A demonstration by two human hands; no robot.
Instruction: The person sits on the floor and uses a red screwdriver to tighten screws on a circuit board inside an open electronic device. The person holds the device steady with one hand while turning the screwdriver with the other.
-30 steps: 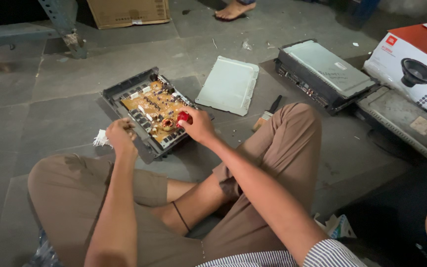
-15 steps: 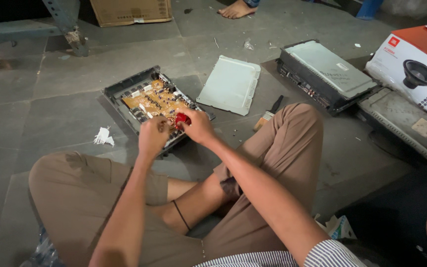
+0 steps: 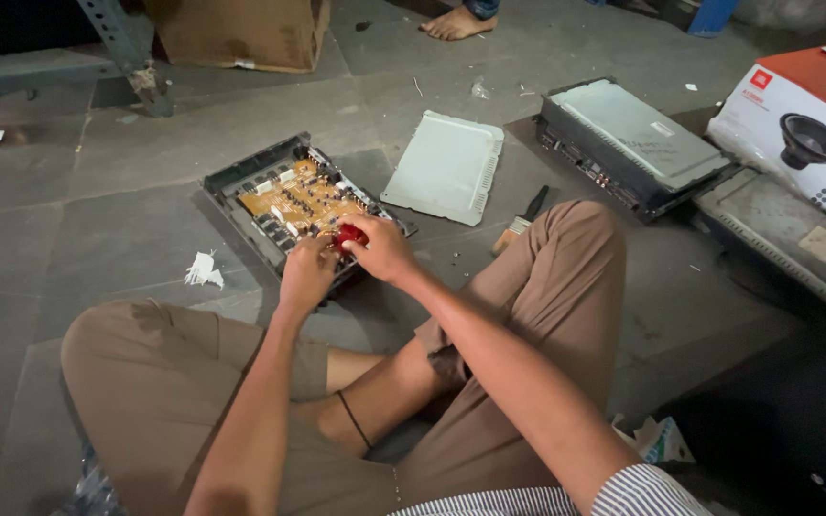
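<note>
Head view looks down on a grey stone-tiled floor (image 3: 97, 191) where a person sits cross-legged in tan trousers (image 3: 547, 287). Well off to the right stand a white and orange cardboard box with a speaker pictured on it (image 3: 800, 134) and a closed black and silver metal amplifier unit (image 3: 633, 143). Just in front of the knees lies the open dark metal chassis with an orange-brown circuit board (image 3: 303, 201), tilted on the diagonal, and beside it, apart from it, lies a pale grey flat metal cover plate (image 3: 444, 167).

The left hand (image 3: 306, 272) has changed most: a second ago it was out at the chassis's left near corner, and now it has come in to the near edge, just beside the right hand (image 3: 382, 250). Its fingers are bent down over the board's edge; I cannot tell whether they pinch anything. The right hand has not shifted, its fingers wrapped tight around a small red rounded object (image 3: 348, 234), perhaps a tool handle, pressed at the board's near corner. Both hands now bear on one spot, so the work looks to have narrowed to that corner.

A wooden-handled paintbrush (image 3: 520, 222) lies by the right knee, and a crumpled white paper scrap (image 3: 203, 270) sits left of the chassis, now untouched
</note>
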